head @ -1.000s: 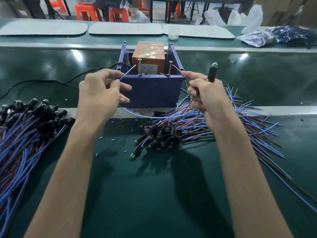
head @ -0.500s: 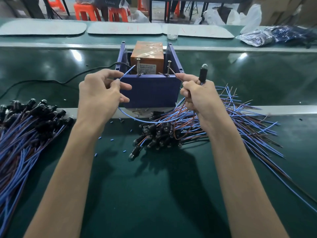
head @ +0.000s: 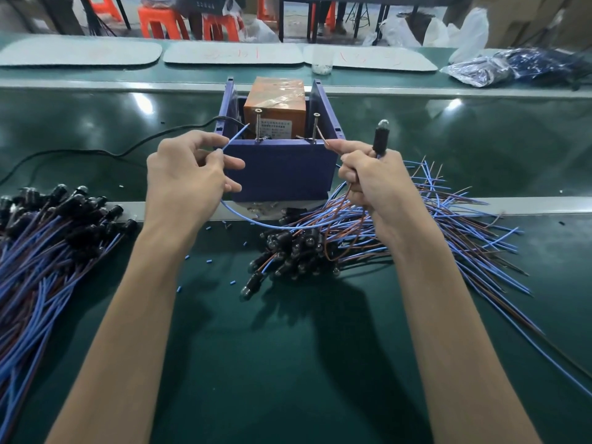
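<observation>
Left hand (head: pixel 189 181) pinches blue wire (head: pixel 236 137) between thumb and forefinger, other fingers loose. The wire end sticks out up and right of the fingertips. Its long axis slants at left screw (head: pixel 258 126), which stands just past the tip, apart from it. Both screws stand upright on the front wall of box (head: pixel 282 171), ahead and between the hands. Right screw (head: pixel 315 128) sits just up-left of right hand (head: pixel 378 184). That hand grips lamp (head: pixel 380 137) upright in the fist and pinches brown wire (head: pixel 324 141). The bare end aims up-left, close to right screw; contact unclear. Each hand looks nearer its own screw, so probably a short inward push lands both ends. Blue wire loops low below both hands.
</observation>
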Tool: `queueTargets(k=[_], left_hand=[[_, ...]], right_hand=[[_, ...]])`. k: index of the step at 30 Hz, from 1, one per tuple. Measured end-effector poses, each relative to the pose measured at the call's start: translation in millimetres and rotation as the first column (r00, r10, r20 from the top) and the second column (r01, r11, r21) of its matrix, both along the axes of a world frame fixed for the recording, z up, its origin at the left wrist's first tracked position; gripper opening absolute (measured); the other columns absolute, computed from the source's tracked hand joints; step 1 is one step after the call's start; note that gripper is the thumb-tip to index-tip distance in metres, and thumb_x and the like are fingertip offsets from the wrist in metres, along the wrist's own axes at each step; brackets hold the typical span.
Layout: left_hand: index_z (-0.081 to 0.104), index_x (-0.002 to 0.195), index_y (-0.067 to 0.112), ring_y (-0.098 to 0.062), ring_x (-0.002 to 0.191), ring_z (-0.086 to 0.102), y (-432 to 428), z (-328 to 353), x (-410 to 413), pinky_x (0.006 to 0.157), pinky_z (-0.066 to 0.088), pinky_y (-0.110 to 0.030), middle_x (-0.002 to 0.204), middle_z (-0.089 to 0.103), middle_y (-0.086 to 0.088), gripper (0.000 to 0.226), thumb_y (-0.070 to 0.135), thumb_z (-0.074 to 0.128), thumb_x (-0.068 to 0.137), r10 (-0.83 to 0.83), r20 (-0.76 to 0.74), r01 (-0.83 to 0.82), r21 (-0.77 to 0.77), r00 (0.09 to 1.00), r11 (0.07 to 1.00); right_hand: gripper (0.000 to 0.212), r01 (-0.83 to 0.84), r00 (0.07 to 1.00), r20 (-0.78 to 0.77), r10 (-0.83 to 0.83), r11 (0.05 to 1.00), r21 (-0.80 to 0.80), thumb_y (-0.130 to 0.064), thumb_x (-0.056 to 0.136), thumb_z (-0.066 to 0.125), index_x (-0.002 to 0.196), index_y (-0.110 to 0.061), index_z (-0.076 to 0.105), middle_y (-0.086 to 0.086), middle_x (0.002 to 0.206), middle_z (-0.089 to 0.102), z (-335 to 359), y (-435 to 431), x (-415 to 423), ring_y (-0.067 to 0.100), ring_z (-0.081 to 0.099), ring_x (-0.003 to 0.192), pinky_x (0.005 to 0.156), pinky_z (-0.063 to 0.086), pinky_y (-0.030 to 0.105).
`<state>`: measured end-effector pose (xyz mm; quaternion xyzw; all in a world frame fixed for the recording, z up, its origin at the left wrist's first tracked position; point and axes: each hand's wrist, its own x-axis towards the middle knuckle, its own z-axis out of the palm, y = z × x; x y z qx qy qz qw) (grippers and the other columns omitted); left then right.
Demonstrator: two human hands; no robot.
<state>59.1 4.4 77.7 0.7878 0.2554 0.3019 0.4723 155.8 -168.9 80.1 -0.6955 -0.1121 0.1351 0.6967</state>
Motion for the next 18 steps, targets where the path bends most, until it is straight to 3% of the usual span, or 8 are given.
queueTargets(k=[11,18], left_hand=[[0.064,0.104,0.018,-0.002,0.044,0.060,-0.7,-0.9,1.4,0.061,0.052,-0.022,0.073,0.070,0.015,0.021,0.008,0.047,0.096,-0.014,0.013,0.014,-0.017,1.000,1.000],[0.062,0.104,0.018,-0.004,0.046,0.064,-6.3,-1.2,1.7,0.047,0.043,-0.008,0.072,0.070,0.016,0.018,0.010,0.047,0.098,-0.030,0.010,0.030,-0.020,0.999,0.999]], right_hand=[[0.037,-0.009,1.000,-0.008,0.009,1.000,0.000,0.003,0.093,0.036,0.092,-0.015,0.068,-0.012,0.047,0.030,-0.7,-1.2,-0.3,0.002,0.026,0.035,0.036,0.017,0.012],[0.037,-0.005,1.000,-0.011,0.005,1.000,0.004,0.003,0.093,0.036,0.091,-0.015,0.069,-0.013,0.046,0.030,-0.3,-1.9,-0.3,0.003,0.026,0.035,0.036,0.017,0.013]])
